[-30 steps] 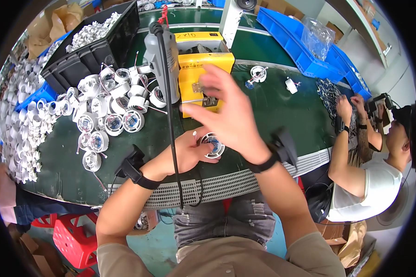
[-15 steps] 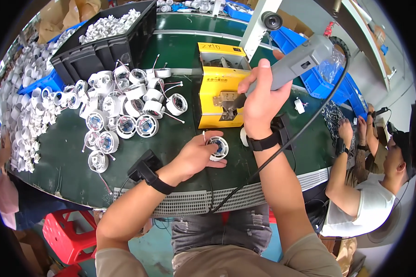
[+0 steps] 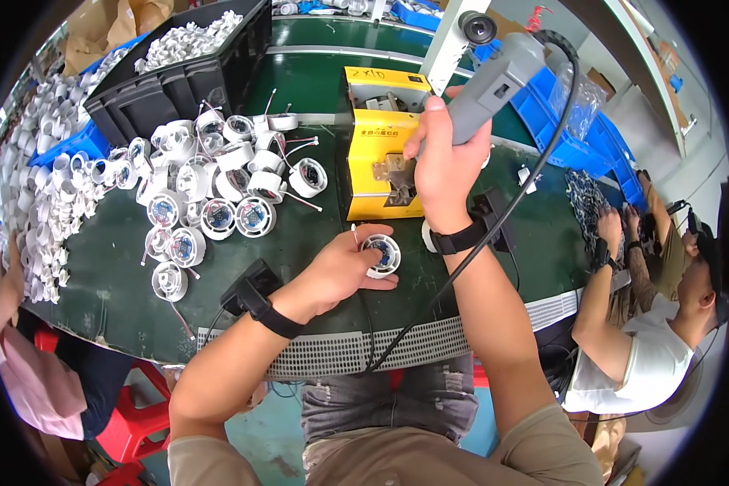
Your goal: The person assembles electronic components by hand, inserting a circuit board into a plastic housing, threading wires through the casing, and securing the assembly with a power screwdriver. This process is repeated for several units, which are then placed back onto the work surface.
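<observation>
My left hand (image 3: 344,271) rests on the green table and holds a round white lamp housing (image 3: 381,255) with a blue centre between thumb and fingers. My right hand (image 3: 444,158) is raised above the table and grips a grey electric screwdriver (image 3: 494,85), its tip pointing down into a yellow box-shaped machine (image 3: 373,182). A black cable (image 3: 494,227) runs from the screwdriver's top down past my right wrist to the table's front edge. Both wrists wear black bands.
Several white round housings (image 3: 219,186) lie in a heap left of the yellow machine. A black crate (image 3: 170,73) of white parts stands behind them. Blue bins (image 3: 559,138) sit at the right. Another person (image 3: 664,324) works at the right end of the table.
My right hand took the screwdriver from the left of the yellow machine, swung it up and to the right, and brought its tip down to the machine. My left hand stayed on the housing.
</observation>
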Demonstrator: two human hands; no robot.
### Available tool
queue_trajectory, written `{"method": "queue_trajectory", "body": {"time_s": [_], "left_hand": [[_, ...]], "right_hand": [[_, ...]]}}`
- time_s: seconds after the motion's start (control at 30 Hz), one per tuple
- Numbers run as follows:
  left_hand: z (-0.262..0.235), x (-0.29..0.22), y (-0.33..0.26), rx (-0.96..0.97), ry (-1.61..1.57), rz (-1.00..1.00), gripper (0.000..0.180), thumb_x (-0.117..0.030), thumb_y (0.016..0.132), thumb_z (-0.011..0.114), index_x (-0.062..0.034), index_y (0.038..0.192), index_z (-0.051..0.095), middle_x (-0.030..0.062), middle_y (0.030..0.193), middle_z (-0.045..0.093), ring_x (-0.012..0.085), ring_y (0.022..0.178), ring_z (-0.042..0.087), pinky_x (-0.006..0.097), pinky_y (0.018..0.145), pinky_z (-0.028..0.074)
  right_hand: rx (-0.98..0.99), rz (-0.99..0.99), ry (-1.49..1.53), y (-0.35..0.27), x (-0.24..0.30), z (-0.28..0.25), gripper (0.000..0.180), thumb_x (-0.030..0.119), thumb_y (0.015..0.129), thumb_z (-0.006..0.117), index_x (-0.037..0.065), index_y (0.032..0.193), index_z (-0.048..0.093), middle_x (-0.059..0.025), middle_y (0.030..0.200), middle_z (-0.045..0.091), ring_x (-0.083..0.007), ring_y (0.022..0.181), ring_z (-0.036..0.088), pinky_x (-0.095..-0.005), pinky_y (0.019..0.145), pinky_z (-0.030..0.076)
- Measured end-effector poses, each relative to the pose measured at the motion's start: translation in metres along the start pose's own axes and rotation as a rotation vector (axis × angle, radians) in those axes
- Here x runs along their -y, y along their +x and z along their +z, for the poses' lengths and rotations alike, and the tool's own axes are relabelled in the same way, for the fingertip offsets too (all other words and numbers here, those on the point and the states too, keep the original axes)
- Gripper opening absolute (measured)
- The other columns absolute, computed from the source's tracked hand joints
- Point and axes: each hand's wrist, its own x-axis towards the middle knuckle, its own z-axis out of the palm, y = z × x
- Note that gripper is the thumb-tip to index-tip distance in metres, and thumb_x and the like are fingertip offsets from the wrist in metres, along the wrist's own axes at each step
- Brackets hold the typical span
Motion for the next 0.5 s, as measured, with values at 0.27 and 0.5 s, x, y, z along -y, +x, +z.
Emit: {"method": "queue_trajectory", "body": {"time_s": [0.27, 0.5], "left_hand": [[-0.001, 0.001, 0.002, -0.056, -0.109, -0.010, 0.034, 0.000, 0.095, 0.042, 0.0004, 0.128, 0.044, 0.0132, 0.110, 0.058, 0.0301, 0.094, 0.065, 0.042, 0.089, 0.056], [0.000, 0.000, 0.002, -0.039, -0.062, 0.000, 0.035, -0.003, 0.095, 0.044, 0.0000, 0.130, 0.040, 0.0149, 0.115, 0.058, 0.0296, 0.099, 0.064, 0.042, 0.089, 0.055]], "right_hand": [[0.082, 0.072, 0.085, -0.031, 0.020, -0.015, 0.034, 0.017, 0.091, 0.052, -0.002, 0.117, 0.040, -0.0065, 0.062, 0.049, -0.0147, 0.044, 0.048, -0.0277, 0.045, 0.041], [0.146, 0.168, 0.079, -0.058, 0.028, -0.020, 0.039, 0.019, 0.091, 0.051, -0.002, 0.121, 0.037, -0.0084, 0.057, 0.048, -0.0151, 0.044, 0.048, -0.0280, 0.045, 0.043]]}}
